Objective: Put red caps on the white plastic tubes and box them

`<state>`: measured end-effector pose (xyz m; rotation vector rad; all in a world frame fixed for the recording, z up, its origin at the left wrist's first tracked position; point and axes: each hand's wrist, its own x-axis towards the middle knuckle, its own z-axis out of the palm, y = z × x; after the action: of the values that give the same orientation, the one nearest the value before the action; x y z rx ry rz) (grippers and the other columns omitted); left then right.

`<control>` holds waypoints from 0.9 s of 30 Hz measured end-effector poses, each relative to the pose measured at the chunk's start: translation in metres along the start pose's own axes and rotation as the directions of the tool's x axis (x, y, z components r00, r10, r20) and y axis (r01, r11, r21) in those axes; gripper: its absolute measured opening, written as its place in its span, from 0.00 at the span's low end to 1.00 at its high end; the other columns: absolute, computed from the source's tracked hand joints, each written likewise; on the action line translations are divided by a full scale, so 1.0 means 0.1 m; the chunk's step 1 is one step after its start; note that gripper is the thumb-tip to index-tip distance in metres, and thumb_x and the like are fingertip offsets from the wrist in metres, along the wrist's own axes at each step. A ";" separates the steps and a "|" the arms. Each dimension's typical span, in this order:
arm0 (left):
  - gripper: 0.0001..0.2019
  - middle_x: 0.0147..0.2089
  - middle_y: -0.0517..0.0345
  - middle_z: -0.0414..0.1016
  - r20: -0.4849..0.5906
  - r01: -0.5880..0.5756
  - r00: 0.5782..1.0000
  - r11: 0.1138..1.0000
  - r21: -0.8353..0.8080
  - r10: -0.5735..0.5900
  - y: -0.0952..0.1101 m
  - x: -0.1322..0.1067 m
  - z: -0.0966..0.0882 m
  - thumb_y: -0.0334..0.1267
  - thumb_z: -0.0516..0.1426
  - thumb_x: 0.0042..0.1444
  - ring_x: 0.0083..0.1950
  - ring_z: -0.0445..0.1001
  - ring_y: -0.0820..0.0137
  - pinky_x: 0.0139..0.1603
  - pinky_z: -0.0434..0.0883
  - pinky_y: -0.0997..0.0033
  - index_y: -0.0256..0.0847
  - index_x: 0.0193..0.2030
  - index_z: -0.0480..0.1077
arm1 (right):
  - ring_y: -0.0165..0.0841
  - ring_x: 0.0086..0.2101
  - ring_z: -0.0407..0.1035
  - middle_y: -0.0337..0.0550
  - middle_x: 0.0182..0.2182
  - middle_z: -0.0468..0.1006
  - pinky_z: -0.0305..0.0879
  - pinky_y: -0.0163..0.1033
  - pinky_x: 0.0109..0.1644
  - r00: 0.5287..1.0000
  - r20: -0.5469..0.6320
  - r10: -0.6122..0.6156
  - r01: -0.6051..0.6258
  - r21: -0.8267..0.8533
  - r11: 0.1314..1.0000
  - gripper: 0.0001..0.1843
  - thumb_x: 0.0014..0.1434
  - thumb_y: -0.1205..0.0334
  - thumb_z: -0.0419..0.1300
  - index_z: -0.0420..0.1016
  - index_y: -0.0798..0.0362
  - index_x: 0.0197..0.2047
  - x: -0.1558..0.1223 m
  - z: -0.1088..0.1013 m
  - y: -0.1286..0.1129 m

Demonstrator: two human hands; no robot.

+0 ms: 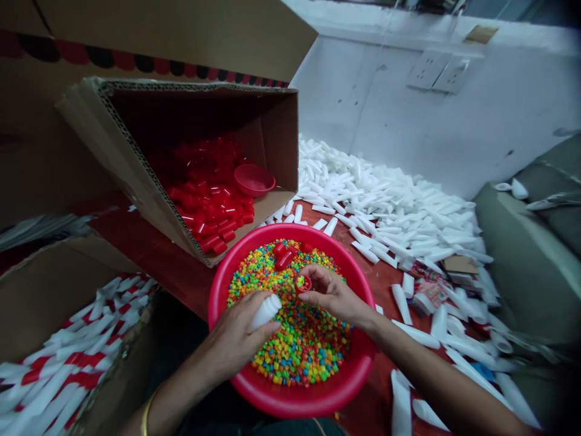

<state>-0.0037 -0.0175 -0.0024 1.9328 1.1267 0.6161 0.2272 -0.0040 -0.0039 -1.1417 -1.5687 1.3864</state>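
Observation:
A red basin (227, 284) full of small multicoloured candies (299, 345) sits right in front of me. My left hand (238, 339) is closed around a white plastic tube (265, 310), held over the candies. My right hand (329, 293) pinches a red cap (303, 283) just above the candy, close to the tube's mouth. A few more red caps (284, 257) lie on the candies at the far side of the basin.
A tipped cardboard box (136, 127) behind the basin holds many red caps (209, 200) and a small red bowl (253, 179). A large heap of white tubes (390, 206) covers the red table to the right. A box at left holds capped tubes (68, 357).

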 end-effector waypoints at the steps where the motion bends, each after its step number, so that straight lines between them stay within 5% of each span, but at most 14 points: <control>1: 0.18 0.47 0.50 0.73 0.026 -0.024 0.999 0.999 0.028 0.024 0.01 -0.01 -0.01 0.45 0.54 0.55 0.46 0.72 0.63 0.45 0.71 0.63 0.41 0.50 0.67 | 0.28 0.27 0.59 0.35 0.30 0.65 0.59 0.34 0.30 1.000 -0.019 -0.023 0.022 -0.054 0.998 0.16 0.50 0.59 0.62 0.62 0.50 0.41 -0.01 0.01 0.01; 8: 0.17 0.47 0.48 0.73 0.050 -0.088 0.995 0.984 0.154 0.081 0.10 0.08 0.06 0.42 0.50 0.58 0.46 0.73 0.62 0.44 0.71 0.61 0.41 0.53 0.65 | 0.29 0.30 0.63 0.42 0.39 0.71 0.62 0.36 0.34 0.989 0.044 -0.140 0.144 -0.498 0.855 0.14 0.55 0.64 0.58 0.65 0.51 0.46 -0.07 0.05 -0.01; 14: 0.15 0.44 0.51 0.74 0.065 -0.087 0.995 0.960 0.268 0.072 0.13 0.15 0.08 0.39 0.48 0.56 0.44 0.73 0.61 0.41 0.70 0.62 0.41 0.49 0.67 | 0.34 0.44 0.66 0.47 0.45 0.70 0.64 0.41 0.46 0.931 0.193 -0.310 0.363 -0.574 0.734 0.14 0.59 0.67 0.55 0.64 0.53 0.49 -0.10 0.07 -0.18; 19: 0.14 0.40 0.51 0.75 0.084 -0.097 0.994 0.937 0.337 0.073 0.14 0.20 0.08 0.35 0.48 0.52 0.41 0.74 0.62 0.39 0.70 0.64 0.39 0.44 0.69 | 0.37 0.48 0.64 0.52 0.48 0.68 0.64 0.43 0.49 0.894 0.316 -0.319 0.448 -0.593 0.669 0.15 0.64 0.64 0.51 0.62 0.52 0.54 -0.11 0.06 -0.24; 23: 0.19 0.43 0.52 0.76 0.056 -0.074 0.997 0.961 0.268 0.062 0.11 0.22 0.11 0.34 0.49 0.50 0.42 0.75 0.63 0.40 0.70 0.65 0.41 0.50 0.67 | 0.36 0.41 0.67 0.51 0.42 0.71 0.63 0.40 0.43 0.901 0.328 -0.284 0.430 -0.580 0.692 0.14 0.64 0.58 0.50 0.66 0.55 0.49 -0.05 0.08 -0.22; 27: 0.27 0.46 0.52 0.76 0.055 -0.066 0.997 0.948 0.310 0.052 0.06 0.18 0.15 0.33 0.50 0.49 0.45 0.75 0.60 0.43 0.70 0.63 0.43 0.59 0.61 | 0.28 0.21 0.57 0.38 0.19 0.63 0.53 0.35 0.26 0.986 0.150 -0.069 0.158 -0.728 0.667 0.26 0.65 0.49 0.44 0.67 0.56 0.24 0.03 0.21 -0.23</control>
<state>0.0186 -0.0095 -0.0061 2.2440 1.1973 0.4415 0.2030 -0.0083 0.0155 -1.3926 -2.3544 0.7073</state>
